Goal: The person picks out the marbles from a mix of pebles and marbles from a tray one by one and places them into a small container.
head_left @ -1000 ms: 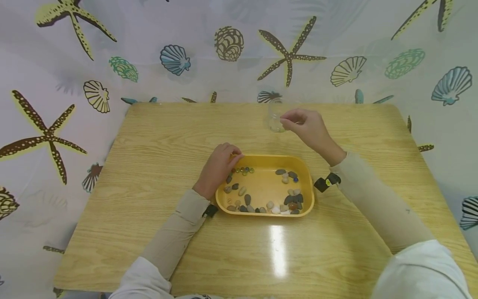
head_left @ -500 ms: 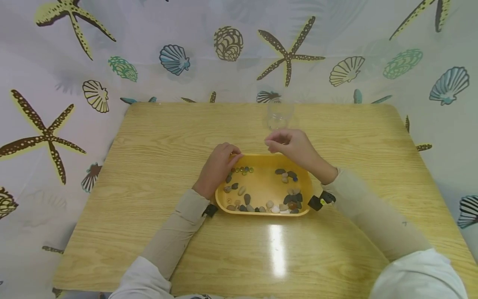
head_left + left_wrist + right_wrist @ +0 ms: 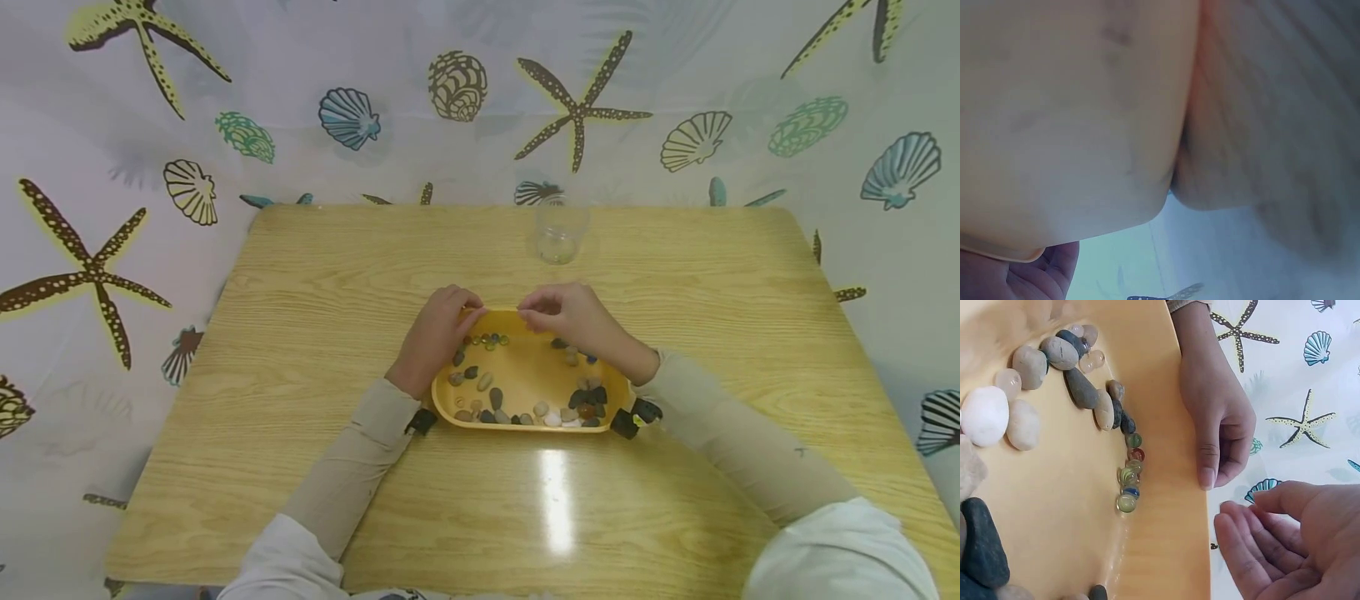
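Gripping the yellow tray (image 3: 528,362) at its far left corner, the left hand (image 3: 435,337) sets its thumb against the rim, fingers curled outside. The right hand (image 3: 577,321) hangs by the middle of the far rim, its thumb and fingers loosely bent with a narrow gap between them. The tray sits on the wooden desk (image 3: 337,292). Inside, glass marbles (image 3: 1127,481) line up along the far wall near the left hand, while grey, tan and white stones (image 3: 1082,387) lie along the left and near sides and cluster at the right. A clear jar (image 3: 558,233) stands beyond the tray.
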A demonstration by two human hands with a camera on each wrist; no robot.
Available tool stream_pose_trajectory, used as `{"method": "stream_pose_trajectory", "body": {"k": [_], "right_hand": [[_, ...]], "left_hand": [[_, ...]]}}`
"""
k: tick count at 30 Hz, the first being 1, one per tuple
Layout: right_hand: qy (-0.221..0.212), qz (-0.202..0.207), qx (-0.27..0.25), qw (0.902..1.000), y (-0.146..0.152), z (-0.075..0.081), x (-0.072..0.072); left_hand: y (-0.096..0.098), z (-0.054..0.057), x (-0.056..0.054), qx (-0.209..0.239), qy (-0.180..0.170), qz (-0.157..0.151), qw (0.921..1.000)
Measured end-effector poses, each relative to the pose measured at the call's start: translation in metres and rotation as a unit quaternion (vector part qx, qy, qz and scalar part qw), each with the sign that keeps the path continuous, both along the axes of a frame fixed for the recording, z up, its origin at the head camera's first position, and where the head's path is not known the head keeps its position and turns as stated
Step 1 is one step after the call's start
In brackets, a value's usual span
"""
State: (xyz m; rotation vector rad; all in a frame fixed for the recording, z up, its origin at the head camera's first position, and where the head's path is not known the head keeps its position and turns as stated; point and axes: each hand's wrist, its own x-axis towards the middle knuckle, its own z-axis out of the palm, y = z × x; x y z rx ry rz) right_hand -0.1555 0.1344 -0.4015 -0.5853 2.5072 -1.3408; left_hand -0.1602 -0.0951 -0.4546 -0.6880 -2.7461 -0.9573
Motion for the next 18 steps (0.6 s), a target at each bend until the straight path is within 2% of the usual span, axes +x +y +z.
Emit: {"method": "stream_pose_trajectory", "body": {"k": [8,14,18], "right_hand": [[-0.044,0.015,0.053,0.9975,-0.011,-0.009,0.0],[-0.083,0.006,0.052,0.9952,-0.018,-0.016,0.003],[-0.05,0.002,0.078,0.9957,-0.021,-0.024,0.006]], "left_hand": [[0.0,-0.002,0.0,-0.002,0.002,0.002,1.0],[0.001,-0.002,-0.001,-0.006,0.002,0.001,1.0],[0.001,-0.002,-0.001,-0.012,0.008,0.002,0.9999]]}}
